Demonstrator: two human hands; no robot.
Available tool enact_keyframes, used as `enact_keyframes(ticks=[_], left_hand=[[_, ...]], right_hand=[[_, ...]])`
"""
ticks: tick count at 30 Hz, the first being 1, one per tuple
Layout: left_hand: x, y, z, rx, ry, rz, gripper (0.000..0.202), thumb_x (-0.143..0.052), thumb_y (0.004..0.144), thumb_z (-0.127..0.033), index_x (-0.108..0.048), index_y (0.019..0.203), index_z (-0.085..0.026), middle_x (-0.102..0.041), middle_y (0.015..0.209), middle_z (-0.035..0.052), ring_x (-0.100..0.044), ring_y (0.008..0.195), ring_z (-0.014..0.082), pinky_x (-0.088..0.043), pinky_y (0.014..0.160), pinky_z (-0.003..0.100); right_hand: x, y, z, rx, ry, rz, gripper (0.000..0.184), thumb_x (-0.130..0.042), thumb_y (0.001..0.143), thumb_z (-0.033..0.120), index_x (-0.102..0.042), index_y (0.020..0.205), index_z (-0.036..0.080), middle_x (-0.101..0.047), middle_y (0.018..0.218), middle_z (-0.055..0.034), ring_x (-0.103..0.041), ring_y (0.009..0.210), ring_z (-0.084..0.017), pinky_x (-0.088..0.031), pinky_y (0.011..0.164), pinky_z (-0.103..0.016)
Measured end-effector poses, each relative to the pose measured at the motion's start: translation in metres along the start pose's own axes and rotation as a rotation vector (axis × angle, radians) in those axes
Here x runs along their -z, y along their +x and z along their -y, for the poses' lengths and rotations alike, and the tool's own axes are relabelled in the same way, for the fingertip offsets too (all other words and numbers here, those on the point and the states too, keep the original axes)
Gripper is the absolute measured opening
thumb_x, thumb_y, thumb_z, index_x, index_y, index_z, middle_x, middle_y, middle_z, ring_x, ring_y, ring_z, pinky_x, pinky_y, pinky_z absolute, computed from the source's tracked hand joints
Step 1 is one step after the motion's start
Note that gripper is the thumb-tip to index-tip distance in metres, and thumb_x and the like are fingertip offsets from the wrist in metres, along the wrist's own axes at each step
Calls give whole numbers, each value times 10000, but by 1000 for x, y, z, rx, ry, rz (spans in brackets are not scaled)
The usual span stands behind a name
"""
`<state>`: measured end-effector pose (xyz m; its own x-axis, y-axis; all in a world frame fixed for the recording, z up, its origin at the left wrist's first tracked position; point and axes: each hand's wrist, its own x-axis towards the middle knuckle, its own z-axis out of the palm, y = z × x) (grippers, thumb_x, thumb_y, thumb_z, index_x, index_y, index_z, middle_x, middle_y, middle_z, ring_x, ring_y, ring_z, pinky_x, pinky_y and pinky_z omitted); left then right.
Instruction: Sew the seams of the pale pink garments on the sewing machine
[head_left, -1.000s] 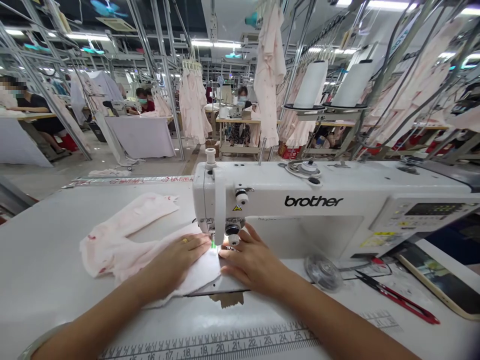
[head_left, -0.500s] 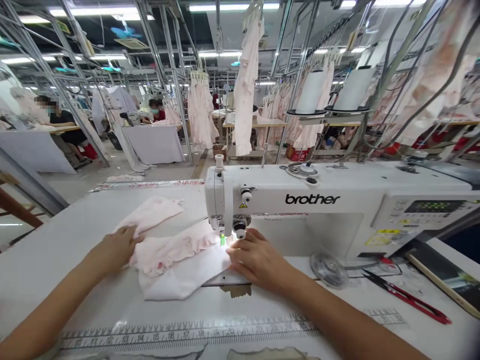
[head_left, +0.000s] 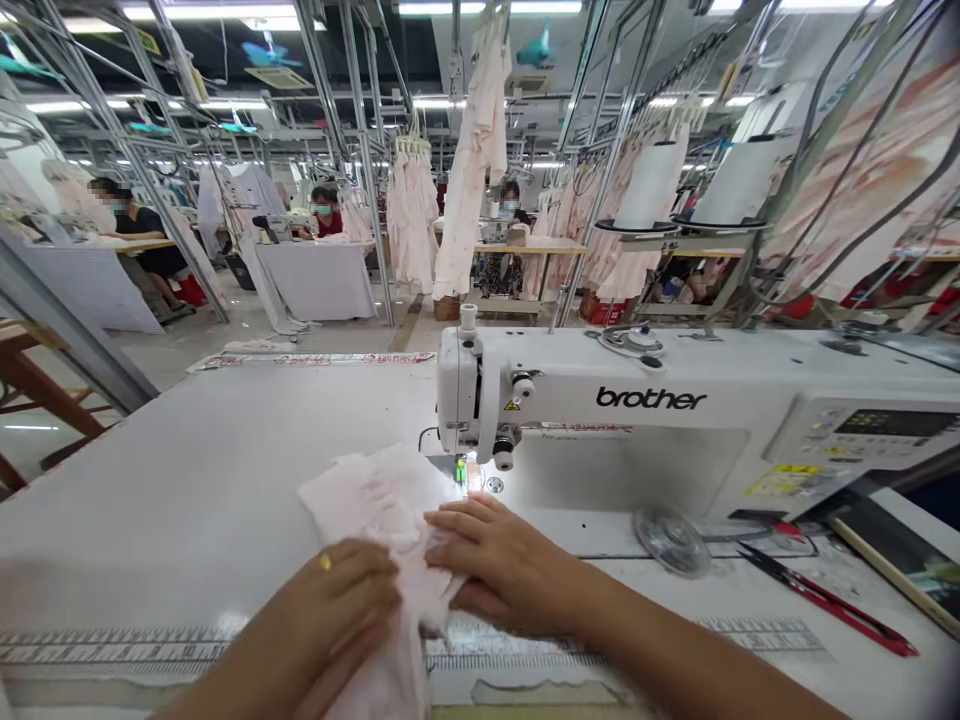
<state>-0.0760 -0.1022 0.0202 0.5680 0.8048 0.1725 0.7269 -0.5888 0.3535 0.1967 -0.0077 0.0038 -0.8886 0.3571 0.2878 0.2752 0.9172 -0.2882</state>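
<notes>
A pale pink fabric piece [head_left: 367, 495] lies rumpled on the sewing machine table, its far edge beside the presser foot [head_left: 460, 470]. My left hand [head_left: 349, 600], a yellow ring on one finger, is closed over the near part of the cloth, which hangs down toward me. Just right of it, my right hand [head_left: 502, 560] has its fingers bent onto the cloth's right edge, thumb tucked below. The lit needle area of the white sewing machine [head_left: 592, 385] is a little beyond my right fingertips.
Red-handled thread snips [head_left: 832, 600], a clear round bobbin-like disc [head_left: 670, 540] and a phone-like slab [head_left: 900, 560] lie at the right. A printed ruler strip [head_left: 202, 645] runs along the front. Thread cones [head_left: 645, 185] stand behind the machine; co-workers sit farther back.
The cloth has come out from the needle area toward me and been turned and gathered. My left hand has moved right and nearer; my right hand has drawn back from the presser foot.
</notes>
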Motion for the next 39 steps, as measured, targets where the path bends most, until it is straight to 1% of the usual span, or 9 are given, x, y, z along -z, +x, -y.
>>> enact_keyframes(ticks=[3,8,11,14,17,19,21,24,39], left_hand=[[-16,26,11,-3,227,-16,386,-516,929,-261,-568,1312,-271,-627,1310,74,-596,1194,242,-514,986,354],[-35,20,4,203,564,50,340,-499,904,-248,-647,1197,-161,-697,1114,162,-673,992,333,-592,716,407],[-24,20,-10,180,491,107,208,-498,918,-253,-683,1013,-240,-699,940,77,-672,838,276,-579,676,394],[-12,37,-10,89,378,65,189,-489,919,-204,-656,833,-221,-681,1014,73,-655,915,270,-567,789,435],[-12,56,6,-1,278,19,197,-503,941,-266,-641,1064,-200,-591,1319,101,-557,1209,285,-491,1002,464],[-16,64,18,-52,221,37,470,-528,945,-375,-474,1377,-200,-441,1492,110,-424,1364,287,-411,1101,471],[-20,68,26,-83,171,65,677,-542,938,-436,-269,1519,-218,-336,1554,111,-363,1409,289,-372,1134,478],[-22,73,26,-117,97,131,753,-550,932,-460,-175,1549,-250,-282,1573,101,-350,1416,292,-362,1141,489],[-28,102,25,-65,38,186,647,-459,966,-510,-271,1521,-237,-251,1589,123,-229,1463,312,-308,1158,539]], right_hand=[[2,-3,-8,-58,-87,-61,206,-516,990,315,-598,1145,206,-527,1386,-76,-470,1247,-232,-302,1088,-431],[8,-9,-28,-144,-223,-152,152,-514,974,213,-624,881,163,-670,1088,-87,-572,1006,-230,-406,921,-401],[9,-11,-32,-143,-180,-207,170,-489,986,199,-639,913,166,-683,1002,-70,-579,920,-209,-418,862,-378],[7,-10,-26,-66,-94,-222,158,-506,982,220,-638,1057,174,-682,1045,-58,-570,960,-209,-421,877,-367],[6,-7,-20,-9,-67,-186,207,-528,983,255,-610,1156,175,-660,1164,-66,-552,1024,-210,-413,920,-371],[7,-7,-19,-7,-70,-166,232,-526,990,280,-598,1182,173,-643,1209,-78,-544,1052,-208,-410,934,-373],[7,-7,-22,-20,-90,-158,241,-526,990,292,-597,1188,174,-640,1215,-83,-542,1067,-208,-406,945,-377],[9,-9,-27,-58,-119,-141,248,-543,981,297,-599,1192,178,-646,1194,-79,-542,1076,-212,-398,963,-383],[16,-10,-36,-200,-131,-66,239,-535,993,308,-617,1170,170,-655,1156,-64,-534,1033,-212,-376,950,-386]])
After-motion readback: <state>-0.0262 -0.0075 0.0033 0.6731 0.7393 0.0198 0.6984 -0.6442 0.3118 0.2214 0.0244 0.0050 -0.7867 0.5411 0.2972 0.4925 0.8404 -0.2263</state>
